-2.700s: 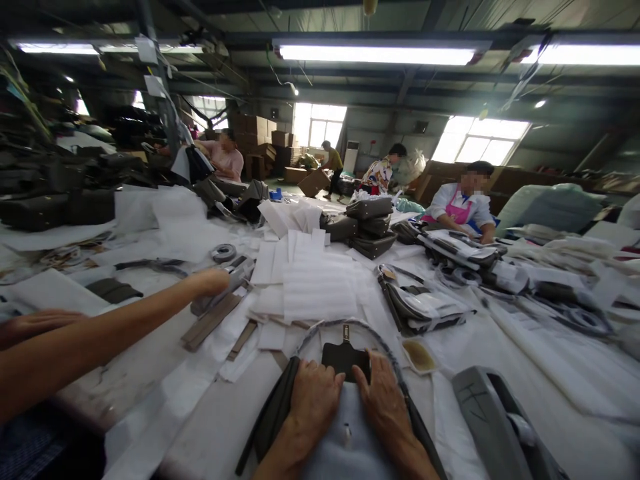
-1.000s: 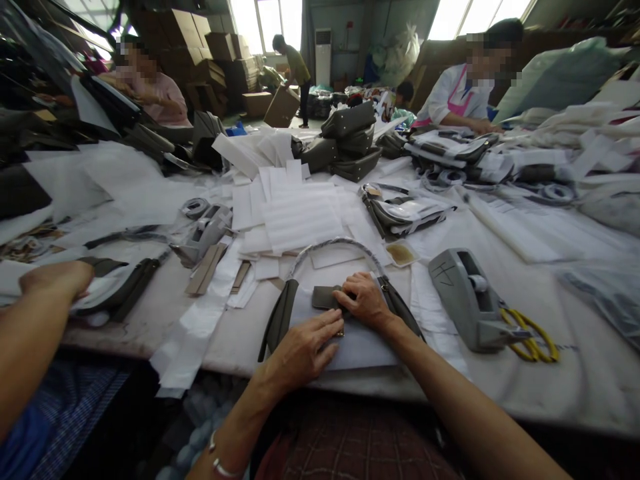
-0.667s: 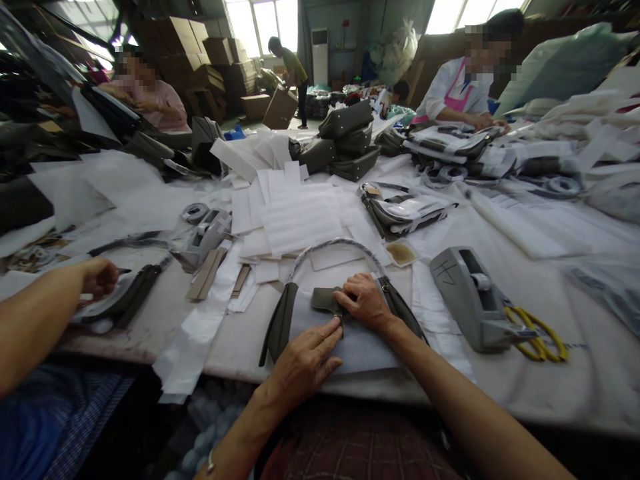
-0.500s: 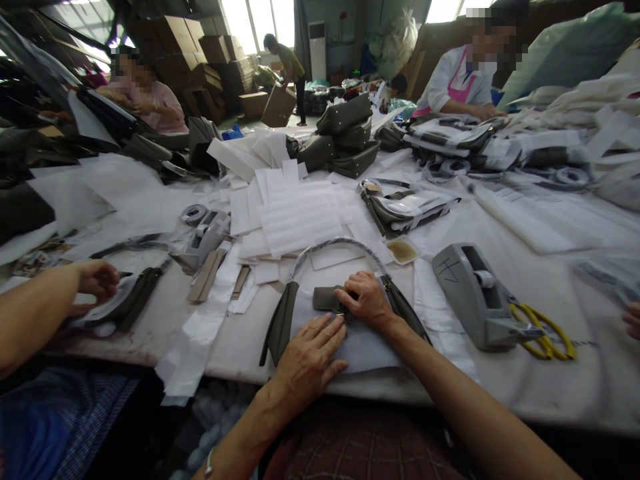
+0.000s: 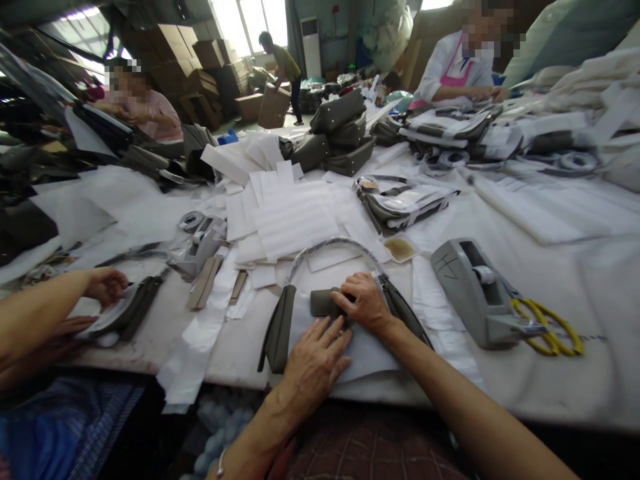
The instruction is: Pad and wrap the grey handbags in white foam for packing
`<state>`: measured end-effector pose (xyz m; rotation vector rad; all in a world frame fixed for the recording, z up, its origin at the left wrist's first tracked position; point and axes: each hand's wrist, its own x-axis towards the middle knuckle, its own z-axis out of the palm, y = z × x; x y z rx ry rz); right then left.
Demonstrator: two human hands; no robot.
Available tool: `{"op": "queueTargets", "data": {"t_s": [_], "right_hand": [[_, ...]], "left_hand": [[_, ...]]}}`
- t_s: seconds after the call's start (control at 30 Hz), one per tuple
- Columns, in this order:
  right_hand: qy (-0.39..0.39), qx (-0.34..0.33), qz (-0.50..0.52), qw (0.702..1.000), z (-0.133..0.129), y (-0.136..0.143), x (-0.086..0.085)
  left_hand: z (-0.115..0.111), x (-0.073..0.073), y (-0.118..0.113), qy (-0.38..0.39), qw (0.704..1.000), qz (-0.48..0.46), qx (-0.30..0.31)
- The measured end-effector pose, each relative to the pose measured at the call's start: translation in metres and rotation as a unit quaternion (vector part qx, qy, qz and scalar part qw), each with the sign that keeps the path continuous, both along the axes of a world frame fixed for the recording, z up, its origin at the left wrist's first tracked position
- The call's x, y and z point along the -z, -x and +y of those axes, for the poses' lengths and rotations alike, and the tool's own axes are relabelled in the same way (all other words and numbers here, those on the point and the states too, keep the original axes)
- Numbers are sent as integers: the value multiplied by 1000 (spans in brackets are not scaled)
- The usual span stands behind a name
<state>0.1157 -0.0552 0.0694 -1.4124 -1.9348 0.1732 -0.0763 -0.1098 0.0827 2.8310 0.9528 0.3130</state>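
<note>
remotely i see a grey-green bag, white sheet across front; left hand spread, right hand curled, grip unclear.

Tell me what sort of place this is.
Likely a bag workshop or factory floor: matching dark bags piled on a worktable, a gray tape dispenser, and stacked cardboard boxes behind.
</note>
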Motion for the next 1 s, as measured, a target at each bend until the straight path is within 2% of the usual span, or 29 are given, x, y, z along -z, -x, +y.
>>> {"op": "queueTargets", "data": {"t_s": [0.17, 0.33, 0.43, 0.5, 0.57, 0.67, 0.77, 0.9, 1.0], "right_hand": [[18, -5, -2, 1000, 0, -1, 0], [58, -20, -4, 998, -4, 1, -13], [146, -101, -7, 984, -13, 2, -28], [227, -170, -21, 959, -20, 1, -37], [298, -208, -30, 931, -22, -1, -42], [375, -231, -40, 897, -16, -5, -50], [407, -266, -86, 870, -5, -3, -56], [392, -283, -141, 864, 6, 4, -54], [397, -280, -110, 867, 11, 4, -44]], "left_hand": [[-11, 5, 20, -32, 999, -8, 16], [-8, 0, 10, 3, 1000, -11, -11], [1, -7, 6, 38, 999, -14, -13], [8, -11, 9, 74, 997, -11, 5], [15, -11, 15, 91, 995, -6, 36], [25, -1, 23, 62, 994, 12, 87], [32, 18, 24, -4, 992, 44, 121], [37, 38, 21, -68, 990, 34, 118], [39, 37, 22, -34, 991, 30, 125]]}}
